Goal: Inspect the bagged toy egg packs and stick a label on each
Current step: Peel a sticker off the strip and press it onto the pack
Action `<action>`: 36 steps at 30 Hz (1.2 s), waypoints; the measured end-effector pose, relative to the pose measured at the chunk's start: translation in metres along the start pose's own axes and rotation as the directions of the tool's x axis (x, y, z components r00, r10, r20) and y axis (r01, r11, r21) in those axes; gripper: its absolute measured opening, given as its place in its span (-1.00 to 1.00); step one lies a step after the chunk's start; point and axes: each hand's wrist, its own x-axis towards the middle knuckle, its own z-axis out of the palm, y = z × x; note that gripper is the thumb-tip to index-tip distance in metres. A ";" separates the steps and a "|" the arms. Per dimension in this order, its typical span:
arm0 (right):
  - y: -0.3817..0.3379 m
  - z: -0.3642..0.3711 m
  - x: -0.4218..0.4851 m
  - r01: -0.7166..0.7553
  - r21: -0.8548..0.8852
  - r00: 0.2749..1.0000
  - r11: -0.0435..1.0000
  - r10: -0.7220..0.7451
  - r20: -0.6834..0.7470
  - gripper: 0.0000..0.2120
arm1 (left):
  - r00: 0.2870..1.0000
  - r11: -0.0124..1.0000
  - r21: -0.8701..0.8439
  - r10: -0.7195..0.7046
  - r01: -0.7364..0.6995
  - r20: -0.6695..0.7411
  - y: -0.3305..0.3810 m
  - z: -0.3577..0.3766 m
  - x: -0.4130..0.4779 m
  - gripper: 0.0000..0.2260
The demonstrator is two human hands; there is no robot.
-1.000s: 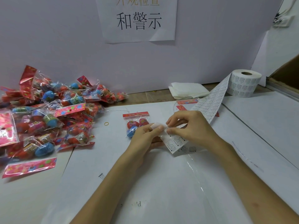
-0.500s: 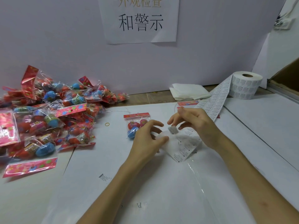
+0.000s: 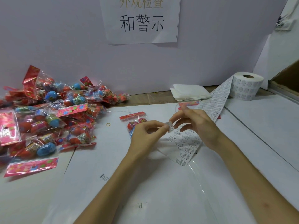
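A small white label (image 3: 170,126) is held above the table between my two hands. My left hand (image 3: 145,135) pinches its left edge with thumb and forefinger. The fingertips of my right hand (image 3: 199,125) hold its right edge. Under them lies the printed label strip (image 3: 184,143), which runs back to the label roll (image 3: 246,85). One bagged toy egg pack (image 3: 135,121) with a red header lies just behind my left hand, partly hidden by it. A large pile of egg packs (image 3: 48,113) covers the table's left side.
A folded white cloth (image 3: 189,92) lies by the wall near the roll. Another red pack header (image 3: 188,103) peeks from under the strip. A rubber band (image 3: 107,124) lies beside the pile. A cardboard box (image 3: 288,78) stands at far right. White paper sheets (image 3: 161,191) cover the table.
The label has come off the strip. My left hand let go of the strip, which now lies flat, and came up to the label. Both hands have risen slightly.
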 end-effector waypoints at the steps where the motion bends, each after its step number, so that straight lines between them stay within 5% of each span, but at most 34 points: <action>1: 0.001 0.001 0.000 -0.007 -0.015 1.000 1.000 0.007 0.001 -0.55 | 1.000 1.000 -0.004 -0.008 0.008 -0.003 -0.001 0.000 0.000 -0.90; 6: 0.004 0.000 0.000 0.034 -0.177 0.993 0.984 -0.053 -0.104 -0.86 | 0.998 1.000 0.007 -0.020 0.021 -0.054 -0.003 -0.003 0.003 -0.87; 14: 0.008 0.007 -0.002 0.094 -0.318 0.994 0.943 -0.108 -0.026 -0.97 | 0.999 0.997 0.081 0.006 -0.002 -0.044 -0.003 -0.002 0.001 -0.89; 19: 0.007 0.008 0.000 0.120 -0.275 0.974 0.954 -0.166 -0.154 -0.90 | 0.944 0.969 0.246 0.065 0.018 -0.323 -0.004 0.002 0.001 -0.78; 24: 0.007 0.006 0.003 0.082 -0.187 0.973 0.979 -0.119 -0.198 -0.78 | 0.815 0.779 0.553 0.098 0.294 -0.571 -0.012 -0.024 0.007 -0.55; 30: 0.022 0.022 0.003 -0.083 -0.268 0.989 0.960 0.047 -0.141 -0.51 | 0.885 0.526 0.724 -0.141 0.446 -0.443 -0.029 -0.044 0.010 -0.52; 36: 0.030 0.042 0.001 -0.155 -0.364 0.985 0.919 0.117 -0.123 -0.28 | 0.934 0.761 0.578 -0.102 0.295 -0.341 -0.011 -0.026 0.007 -0.76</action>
